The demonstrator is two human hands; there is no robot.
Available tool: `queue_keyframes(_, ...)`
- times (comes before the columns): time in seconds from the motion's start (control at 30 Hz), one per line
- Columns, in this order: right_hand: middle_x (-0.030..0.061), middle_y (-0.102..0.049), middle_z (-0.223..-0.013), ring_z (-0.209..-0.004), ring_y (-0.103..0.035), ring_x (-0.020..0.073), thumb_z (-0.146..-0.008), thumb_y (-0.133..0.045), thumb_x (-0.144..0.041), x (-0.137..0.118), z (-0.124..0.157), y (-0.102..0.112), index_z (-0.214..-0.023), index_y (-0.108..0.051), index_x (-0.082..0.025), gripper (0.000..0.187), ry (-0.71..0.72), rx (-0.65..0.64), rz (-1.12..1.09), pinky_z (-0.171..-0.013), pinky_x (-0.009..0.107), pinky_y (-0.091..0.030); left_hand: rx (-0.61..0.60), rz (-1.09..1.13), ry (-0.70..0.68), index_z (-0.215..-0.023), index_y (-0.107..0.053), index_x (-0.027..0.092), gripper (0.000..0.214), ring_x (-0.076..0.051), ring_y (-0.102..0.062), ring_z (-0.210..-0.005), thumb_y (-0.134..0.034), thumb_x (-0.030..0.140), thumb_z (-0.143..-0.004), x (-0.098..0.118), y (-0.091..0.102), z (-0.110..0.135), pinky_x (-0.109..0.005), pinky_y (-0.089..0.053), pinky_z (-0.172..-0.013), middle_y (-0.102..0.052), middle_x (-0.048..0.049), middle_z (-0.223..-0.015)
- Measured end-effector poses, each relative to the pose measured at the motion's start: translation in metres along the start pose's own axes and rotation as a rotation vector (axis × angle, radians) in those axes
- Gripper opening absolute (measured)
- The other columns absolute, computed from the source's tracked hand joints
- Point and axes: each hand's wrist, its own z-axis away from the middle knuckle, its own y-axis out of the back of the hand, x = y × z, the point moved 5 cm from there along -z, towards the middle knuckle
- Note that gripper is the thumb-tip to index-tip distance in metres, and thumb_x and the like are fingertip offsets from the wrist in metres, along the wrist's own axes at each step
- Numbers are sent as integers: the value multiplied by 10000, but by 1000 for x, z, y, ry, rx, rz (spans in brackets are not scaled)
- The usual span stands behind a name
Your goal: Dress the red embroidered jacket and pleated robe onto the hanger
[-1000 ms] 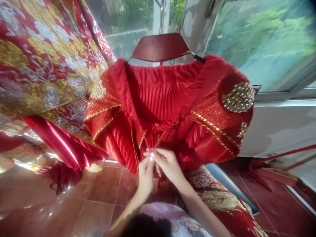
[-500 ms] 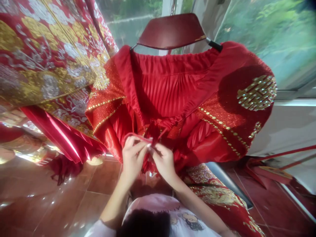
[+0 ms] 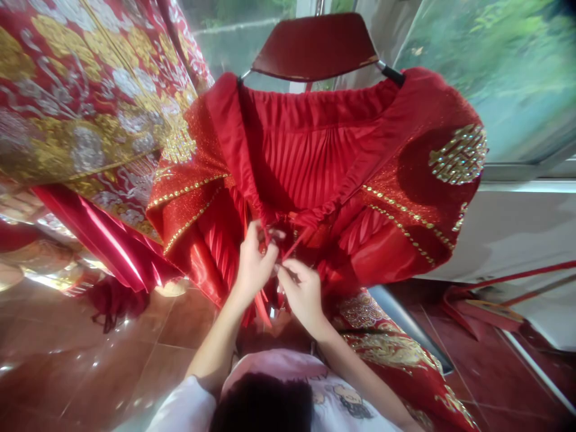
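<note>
A red pleated skirt (image 3: 310, 171) with a gathered waistband hangs before me, decorated with gold studs and a jewelled emblem (image 3: 459, 155). From the front of the waistband a thin red drawstring (image 3: 297, 242) slants down to my fingers. My right hand (image 3: 303, 294) pinches it below the waistband, thumb and forefinger together. Just above and to the left, my left hand (image 3: 256, 261) has its fingers curled round the cord near the gathers; its fingertips are partly hidden. Loose red ribbon ends (image 3: 262, 309) dangle beneath my left hand.
A dark red hanger (image 3: 317, 47) holds the skirt by clips in front of a window (image 3: 490, 78). Embroidered red and gold cloth (image 3: 85, 102) hangs at left. A red long-handled dustpan (image 3: 472, 312) stands at right on the tiled floor (image 3: 135, 372).
My left hand has risen toward the gathered waistband, and my right hand has dropped slightly below it. The red strand that stretched between both hands now hangs lower. The view has shifted slightly.
</note>
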Motion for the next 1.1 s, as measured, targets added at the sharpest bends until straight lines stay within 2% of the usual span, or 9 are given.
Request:
queue_keyframes(0.1, -10, -612, -579, -428, -517, 76, -847, -555, -281, 1, 1, -1, -695, -579, -165, 192, -21, 2, -21, -450, 180, -415, -91, 370, 133, -980, -553, 174, 205, -143, -640, -787, -633, 238, -802, -13, -2, 1, -294, -503, -790, -667, -35, -840)
queue_keyframes(0.23, 18, -677, -651, -432, -531, 78, -853, -570, -302, 2, 2, -2, -709, -602, -166, 200, -38, -22, -42, -446, 182, -431, -43, 677, 309, -929, -582, 189, 399, -82, -577, -639, -829, 288, -631, -36, 9, 7, -199, -463, -640, -617, 34, -704)
queue_keyframes(0.43, 6, -654, -624, -448, -535, 85, -852, -561, -294, 0, -2, -5, -720, -615, -170, 188, -14, -62, -50, -458, 185, -446, -33, 1105, 588, -792, -547, 173, 308, -52, -405, -499, -755, 297, -602, -68, 5, 32, -217, -398, -543, -412, 68, -581)
queue_keyframes(0.6, 18, -659, -634, -459, -529, 87, -851, -556, -291, 0, -4, -6, -711, -605, -170, 191, -33, -86, -45, -465, 188, -455, 36, 1208, 733, -760, -550, 181, 334, -65, -394, -526, -770, 253, -520, -105, -4, 63, -233, -398, -561, -397, 63, -583)
queue_keyframes(0.67, 16, -655, -636, -464, -532, 83, -851, -557, -289, -1, -5, -6, -712, -593, -169, 187, -46, -91, -50, -470, 184, -457, 70, 1263, 714, -764, -552, 188, 390, -50, -352, -510, -820, 273, -493, -110, -5, 70, -202, -378, -544, -373, 75, -573)
queue_keyframes(0.77, 8, -638, -623, -478, -553, 86, -848, -553, -290, -2, -4, -7, -699, -566, -171, 191, -73, -126, -73, -483, 184, -465, 199, 1351, 511, -816, -561, 221, 472, -28, -260, -479, -874, 350, -488, -103, 8, 70, -149, -334, -510, -330, 98, -565)
queue_keyframes(0.93, 4, -622, -621, -491, -545, 94, -857, -534, -303, -3, -4, -4, -704, -553, -173, 201, -106, -138, -69, -483, 194, -437, 355, 1016, 292, -821, -567, 241, 431, -44, -211, -444, -702, 625, -683, -105, 57, 68, -146, -348, -513, -282, 102, -518)
queue_keyframes(1.0, 0, -606, -619, -537, -549, 97, -866, -522, -292, -5, -5, 0, -689, -548, -172, 216, -52, -110, -6, -530, 195, -433, 237, 665, 391, -767, -573, 216, 488, -57, -242, -417, -576, 703, -740, -116, 72, 66, -183, -363, -494, -321, 94, -482)
queue_keyframes(1.1, -11, -571, -605, -558, -530, 98, -878, -511, -304, -8, -6, 3, -718, -558, -170, 214, 3, -118, 74, -552, 193, -410, 28, 237, 534, -710, -628, 168, 391, -118, -459, -466, -698, 553, -718, -118, 83, 60, -247, -425, -522, -527, 25, -519)
